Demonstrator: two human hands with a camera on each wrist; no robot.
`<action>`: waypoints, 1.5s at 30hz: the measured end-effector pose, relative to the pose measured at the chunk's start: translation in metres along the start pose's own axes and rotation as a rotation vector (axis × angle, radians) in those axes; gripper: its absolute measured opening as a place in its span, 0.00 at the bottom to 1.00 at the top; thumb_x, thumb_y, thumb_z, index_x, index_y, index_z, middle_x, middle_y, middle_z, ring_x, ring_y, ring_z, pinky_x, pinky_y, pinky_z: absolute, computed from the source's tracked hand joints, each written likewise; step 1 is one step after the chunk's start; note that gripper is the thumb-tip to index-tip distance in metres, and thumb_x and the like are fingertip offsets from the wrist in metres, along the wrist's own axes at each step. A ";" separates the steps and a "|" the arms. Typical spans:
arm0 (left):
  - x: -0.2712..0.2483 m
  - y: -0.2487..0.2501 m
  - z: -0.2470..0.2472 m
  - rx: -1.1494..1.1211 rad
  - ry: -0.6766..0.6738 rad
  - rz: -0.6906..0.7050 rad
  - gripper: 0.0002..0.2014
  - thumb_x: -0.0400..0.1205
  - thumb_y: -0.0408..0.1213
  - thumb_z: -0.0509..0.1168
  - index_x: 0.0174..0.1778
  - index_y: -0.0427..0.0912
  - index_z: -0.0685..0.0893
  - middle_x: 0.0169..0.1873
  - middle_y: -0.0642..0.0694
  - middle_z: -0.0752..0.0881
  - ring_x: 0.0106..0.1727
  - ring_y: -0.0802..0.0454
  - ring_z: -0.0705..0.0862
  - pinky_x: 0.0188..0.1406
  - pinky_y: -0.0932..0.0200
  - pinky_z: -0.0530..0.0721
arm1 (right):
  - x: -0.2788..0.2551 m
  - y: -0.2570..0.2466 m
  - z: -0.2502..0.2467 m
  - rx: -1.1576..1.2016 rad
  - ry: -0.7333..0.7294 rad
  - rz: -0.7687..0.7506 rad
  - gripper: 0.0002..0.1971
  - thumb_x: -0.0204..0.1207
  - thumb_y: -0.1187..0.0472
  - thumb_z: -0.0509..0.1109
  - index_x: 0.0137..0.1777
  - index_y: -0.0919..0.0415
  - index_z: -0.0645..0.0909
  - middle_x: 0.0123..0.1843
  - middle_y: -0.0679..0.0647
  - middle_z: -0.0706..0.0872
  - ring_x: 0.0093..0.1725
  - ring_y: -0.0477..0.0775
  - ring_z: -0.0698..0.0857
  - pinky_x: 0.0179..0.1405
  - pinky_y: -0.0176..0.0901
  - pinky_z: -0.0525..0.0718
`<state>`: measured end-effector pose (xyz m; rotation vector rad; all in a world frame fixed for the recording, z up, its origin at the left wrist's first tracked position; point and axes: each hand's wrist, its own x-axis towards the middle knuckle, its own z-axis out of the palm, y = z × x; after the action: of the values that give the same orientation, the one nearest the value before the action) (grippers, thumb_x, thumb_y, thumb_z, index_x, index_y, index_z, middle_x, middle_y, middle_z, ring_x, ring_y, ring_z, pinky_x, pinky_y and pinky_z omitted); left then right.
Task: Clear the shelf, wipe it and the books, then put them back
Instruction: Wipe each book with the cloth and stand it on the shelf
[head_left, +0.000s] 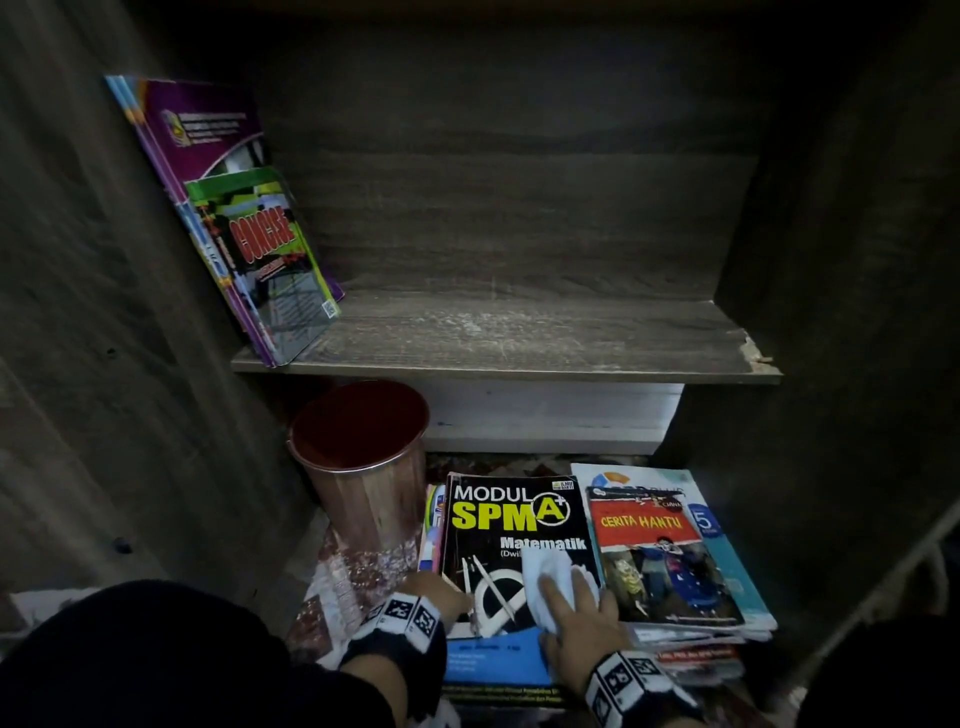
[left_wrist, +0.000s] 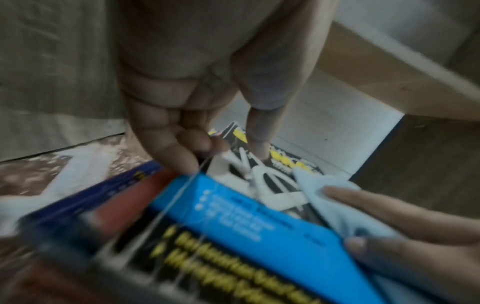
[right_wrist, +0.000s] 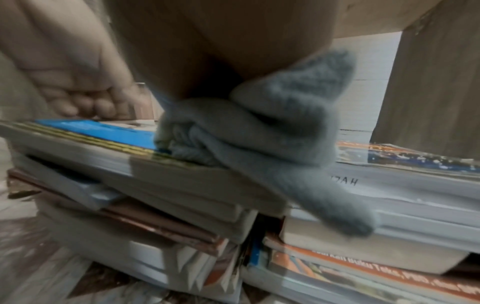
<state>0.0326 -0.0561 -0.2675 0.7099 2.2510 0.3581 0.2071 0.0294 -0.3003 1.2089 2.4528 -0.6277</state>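
A black "MODUL SPM A+ Matematik" book (head_left: 498, 519) lies on top of a floor stack below the shelf (head_left: 519, 338). My left hand (head_left: 452, 597) grips the book's left edge, fingers curled at the side and thumb on the cover (left_wrist: 207, 148). My right hand (head_left: 576, 597) lies flat on a pale cloth (head_left: 550, 571) and presses it onto the cover's lower right. In the right wrist view the cloth (right_wrist: 259, 133) is bunched under my palm and hangs over the book's edge. A few books (head_left: 249, 234) lean against the shelf's left wall.
A copper-coloured bin (head_left: 363, 467) stands on the floor left of the stacks. A second stack topped by "Cerita Hantu" (head_left: 660, 551) sits right beside the black book. Dark wooden cabinet walls close in on both sides. White boards fill the space under the shelf.
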 end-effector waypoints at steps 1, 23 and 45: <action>-0.001 -0.003 0.000 -0.005 -0.014 -0.004 0.17 0.82 0.52 0.65 0.50 0.39 0.81 0.49 0.42 0.86 0.50 0.47 0.86 0.40 0.61 0.81 | 0.000 0.001 0.000 0.003 -0.009 -0.003 0.33 0.85 0.45 0.50 0.83 0.38 0.36 0.86 0.52 0.34 0.83 0.69 0.39 0.80 0.64 0.58; -0.110 0.048 -0.075 -0.374 -0.064 0.851 0.22 0.81 0.39 0.65 0.66 0.71 0.76 0.60 0.59 0.87 0.63 0.55 0.84 0.69 0.52 0.79 | -0.043 -0.061 -0.110 1.111 0.813 -0.148 0.25 0.87 0.50 0.48 0.83 0.41 0.53 0.84 0.46 0.49 0.78 0.50 0.61 0.71 0.46 0.66; -0.128 0.045 -0.093 -0.751 0.043 0.967 0.20 0.77 0.42 0.64 0.67 0.56 0.76 0.58 0.68 0.86 0.63 0.68 0.82 0.63 0.71 0.78 | -0.033 -0.045 -0.184 0.914 0.906 -0.260 0.22 0.86 0.40 0.43 0.79 0.27 0.51 0.86 0.47 0.47 0.83 0.48 0.53 0.73 0.46 0.61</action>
<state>0.0559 -0.0983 -0.1100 1.2932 1.4472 1.5671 0.1717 0.0790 -0.1180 1.7842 3.1996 -1.7200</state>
